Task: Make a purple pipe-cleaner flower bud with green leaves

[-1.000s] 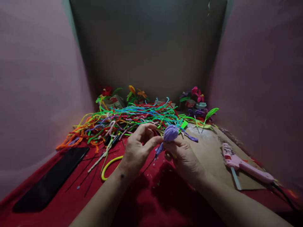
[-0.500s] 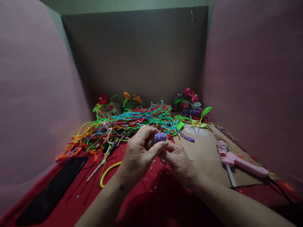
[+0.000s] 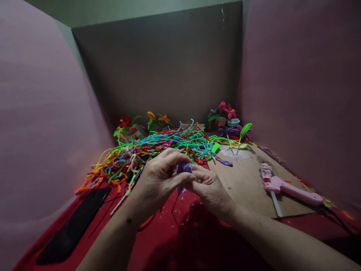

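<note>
Purple and fuzzy, the bud (image 3: 184, 168) is pinched between the left hand (image 3: 160, 174) and the right hand (image 3: 210, 184); likely light, soft and easily crushed, it seems best held by the thin dark stem (image 3: 175, 202) below the hands.

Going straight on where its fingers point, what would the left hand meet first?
Most likely the right hand, just past the purple fuzzy piece in its grasp; depth is unclear, so the two may be touching.

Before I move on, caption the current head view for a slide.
Both hands hold a fuzzy purple piece over red cloth, with a pink glue gun lying at right.
</note>
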